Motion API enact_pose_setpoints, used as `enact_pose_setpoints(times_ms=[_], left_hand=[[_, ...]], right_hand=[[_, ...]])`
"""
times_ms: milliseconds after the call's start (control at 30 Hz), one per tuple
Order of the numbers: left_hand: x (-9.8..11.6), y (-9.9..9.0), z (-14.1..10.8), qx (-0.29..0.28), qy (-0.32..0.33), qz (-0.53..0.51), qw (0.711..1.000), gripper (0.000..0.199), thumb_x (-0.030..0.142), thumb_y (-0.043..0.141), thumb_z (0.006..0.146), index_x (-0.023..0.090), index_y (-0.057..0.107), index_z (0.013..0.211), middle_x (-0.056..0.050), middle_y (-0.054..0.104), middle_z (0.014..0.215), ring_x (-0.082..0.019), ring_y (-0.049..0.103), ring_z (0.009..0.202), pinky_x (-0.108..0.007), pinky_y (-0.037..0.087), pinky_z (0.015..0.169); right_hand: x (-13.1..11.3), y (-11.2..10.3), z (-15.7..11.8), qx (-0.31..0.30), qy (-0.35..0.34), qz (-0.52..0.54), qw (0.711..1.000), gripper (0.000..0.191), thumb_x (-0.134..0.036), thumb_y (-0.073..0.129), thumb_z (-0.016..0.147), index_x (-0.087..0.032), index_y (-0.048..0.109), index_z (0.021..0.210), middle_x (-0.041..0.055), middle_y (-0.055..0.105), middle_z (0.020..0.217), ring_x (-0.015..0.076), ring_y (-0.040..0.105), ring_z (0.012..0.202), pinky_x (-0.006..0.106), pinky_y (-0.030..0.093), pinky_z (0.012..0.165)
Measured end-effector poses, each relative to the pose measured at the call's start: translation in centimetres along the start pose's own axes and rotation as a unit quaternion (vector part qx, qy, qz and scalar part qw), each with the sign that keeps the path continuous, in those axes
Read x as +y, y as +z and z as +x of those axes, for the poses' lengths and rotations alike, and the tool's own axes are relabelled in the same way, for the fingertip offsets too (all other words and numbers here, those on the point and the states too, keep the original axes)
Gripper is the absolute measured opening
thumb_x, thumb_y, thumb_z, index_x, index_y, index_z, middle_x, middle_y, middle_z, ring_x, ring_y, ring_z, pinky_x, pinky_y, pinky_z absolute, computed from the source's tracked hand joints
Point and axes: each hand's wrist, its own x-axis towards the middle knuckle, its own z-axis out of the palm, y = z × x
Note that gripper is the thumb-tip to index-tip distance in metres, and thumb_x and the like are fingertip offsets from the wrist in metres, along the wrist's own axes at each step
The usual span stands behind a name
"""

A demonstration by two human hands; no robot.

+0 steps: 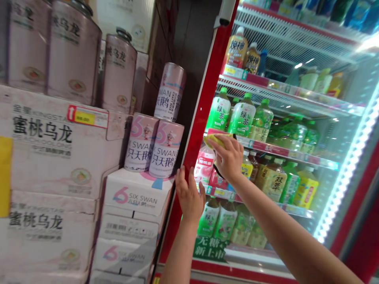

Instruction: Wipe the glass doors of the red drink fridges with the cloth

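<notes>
My right hand is closed around a folded yellow-green cloth and holds it up at the glass front of a lit drinks fridge, level with a shelf edge. Whether the cloth touches the glass cannot be told for sure. Lower and to the left, my left hand has its fingers apart at the red fridge door frame, with nothing in it. Behind the glass, near my hands, stand pink-labelled bottles and green tea bottles.
Pink cans stand on stacked white cartons close to my left hand. Further left are larger pink tins on cartons with a price tag. A bright light strip runs down the fridge's right side.
</notes>
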Motion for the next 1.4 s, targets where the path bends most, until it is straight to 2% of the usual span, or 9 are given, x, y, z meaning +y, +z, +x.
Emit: enact_pose_setpoints(times_ms=[133,333,433,600,667,900,1167,1300,1400], left_hand=[[0.2,0.2,-0.2,0.01,-0.009,0.001,1.0,0.055,0.027,0.049,0.098,0.014,0.043,0.151,-0.023,0.039,0.155,-0.035,0.034,0.149,-0.057,0.035,0.118],[0.1,0.2,-0.4,0.003,-0.009,-0.014,1.0,0.058,0.029,0.051,0.097,0.016,0.04,0.153,-0.022,0.037,0.156,-0.035,0.033,0.149,-0.057,0.034,0.119],[-0.1,0.0,-0.3,-0.002,-0.007,-0.012,1.0,0.057,0.028,0.051,0.097,0.016,0.042,0.152,-0.022,0.037,0.156,-0.035,0.032,0.149,-0.057,0.034,0.118],[-0.2,0.1,-0.3,0.015,0.003,-0.001,1.0,0.052,0.025,0.048,0.098,0.015,0.045,0.149,-0.022,0.037,0.157,-0.035,0.033,0.149,-0.056,0.035,0.118],[-0.3,0.4,-0.7,0.038,0.007,-0.002,0.999,0.053,0.025,0.048,0.099,0.014,0.043,0.15,-0.023,0.039,0.155,-0.034,0.035,0.148,-0.055,0.037,0.117],[-1.4,1.0,-4.0,0.059,-0.009,-0.004,0.998,0.052,0.028,0.047,0.099,0.013,0.043,0.149,-0.023,0.044,0.152,-0.031,0.04,0.146,-0.051,0.039,0.116],[-2.4,1.6,-6.8,0.049,-0.041,-0.032,0.997,0.055,0.036,0.048,0.101,0.016,0.04,0.152,-0.02,0.042,0.156,-0.029,0.038,0.148,-0.048,0.038,0.117],[-2.0,1.5,-6.1,0.053,-0.053,-0.053,0.996,0.054,0.037,0.046,0.101,0.016,0.041,0.151,-0.021,0.042,0.155,-0.028,0.038,0.148,-0.048,0.039,0.117],[-1.2,1.2,-4.6,0.049,-0.055,-0.057,0.996,0.052,0.032,0.045,0.102,0.016,0.041,0.151,-0.021,0.042,0.156,-0.028,0.037,0.149,-0.05,0.036,0.119]], right_hand=[[-2.1,1.5,3.0,-0.016,0.026,0.008,0.999,0.054,-0.013,0.054,0.096,-0.046,0.06,0.138,-0.0026,0.059,0.147,0.027,0.045,0.136,0.043,0.032,0.101],[-3.8,1.3,-1.0,-0.08,-0.146,0.057,0.984,0.04,-0.025,0.055,0.102,-0.043,0.062,0.137,-0.0058,0.063,0.145,0.0203,0.047,0.135,0.037,0.034,0.099],[-3.0,0.7,-0.2,-0.102,-0.199,0.066,0.972,0.036,-0.028,0.054,0.103,-0.042,0.064,0.135,-0.0066,0.064,0.142,0.0188,0.049,0.132,0.036,0.035,0.096],[-1.6,0.8,5.6,-0.039,-0.086,0.037,0.995,0.042,-0.022,0.051,0.102,-0.043,0.063,0.136,-0.0035,0.06,0.147,0.0244,0.045,0.134,0.041,0.034,0.101],[-1.5,1.2,6.4,-0.04,-0.087,0.032,0.995,0.044,-0.021,0.051,0.102,-0.043,0.06,0.139,-0.0039,0.059,0.148,0.0246,0.043,0.136,0.041,0.033,0.102],[-2.8,1.5,1.1,-0.078,-0.216,0.046,0.972,0.04,-0.023,0.047,0.105,-0.04,0.059,0.139,-0.0079,0.062,0.145,0.0204,0.048,0.134,0.039,0.038,0.096],[-4.4,1.2,-5.2,-0.166,-0.295,0.088,0.937,0.036,-0.033,0.051,0.104,-0.038,0.06,0.138,-0.0058,0.062,0.146,0.0211,0.051,0.135,0.039,0.042,0.097],[-4.7,1.0,-4.2,-0.147,-0.309,0.086,0.936,0.036,-0.033,0.053,0.103,-0.036,0.06,0.139,-0.0036,0.064,0.143,0.0204,0.051,0.132,0.038,0.042,0.094],[-4.2,1.0,-0.4,-0.113,-0.235,0.057,0.964,0.038,-0.027,0.053,0.103,-0.039,0.06,0.138,-0.0046,0.063,0.144,0.0208,0.049,0.132,0.038,0.039,0.095]])
